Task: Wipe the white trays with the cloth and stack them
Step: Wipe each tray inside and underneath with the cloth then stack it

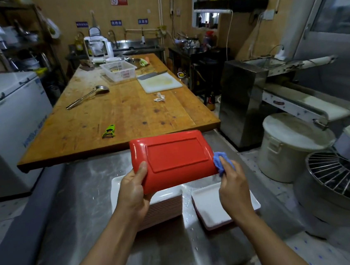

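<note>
Tray [173, 157], red underside facing the camera, is held tilted above the steel surface [74, 207]. The left hand [132, 190] grips its near-left corner, thumb curled on top. The right hand [232, 185] pinches a blue cloth [219, 160] against the right edge. Firm strokes along the rim would be best, with the tray braced steadily. The tray's white face is hidden; stacked trays [164, 206] below are partly covered.

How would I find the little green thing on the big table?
Look at the long wooden table. Near its front edge, just beyond the red tray, lies a peeler. It is bright green; the ladle farther back is silver.
</note>
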Demonstrator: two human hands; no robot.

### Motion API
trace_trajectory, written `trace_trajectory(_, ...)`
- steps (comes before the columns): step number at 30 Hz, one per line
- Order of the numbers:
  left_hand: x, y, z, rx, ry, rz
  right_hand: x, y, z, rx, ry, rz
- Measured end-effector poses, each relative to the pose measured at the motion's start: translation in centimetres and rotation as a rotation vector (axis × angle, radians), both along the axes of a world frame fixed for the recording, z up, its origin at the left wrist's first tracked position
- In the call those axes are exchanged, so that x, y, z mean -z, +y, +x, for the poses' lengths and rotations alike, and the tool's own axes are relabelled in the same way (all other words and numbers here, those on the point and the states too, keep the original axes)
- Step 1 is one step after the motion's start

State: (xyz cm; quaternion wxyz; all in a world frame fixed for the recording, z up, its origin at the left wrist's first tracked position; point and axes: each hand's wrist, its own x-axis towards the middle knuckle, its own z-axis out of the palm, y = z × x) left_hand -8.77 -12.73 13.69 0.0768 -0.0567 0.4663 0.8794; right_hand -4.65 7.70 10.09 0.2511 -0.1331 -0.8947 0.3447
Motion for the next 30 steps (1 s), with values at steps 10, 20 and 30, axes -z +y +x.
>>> trace_trajectory(10, 0.5, 4.5, 1.2, 0.142, 1.113, -1.220, -0.2, 6.7, 1.2, 0.311, -0.096, -0.577)
trace_trajectory(20, 3.3, 8.3, -0.3, 0.347, 1.737, -1.334, 0.9, 10.5, 1.6, 0.090, -0.428, -1.125)
trace_trajectory(30, 5.9, 6.2, -2.4, 0.402, 1.244, -1.785, 8.2, 9.2, 1.1, 0.350, -0.438, -1.053)
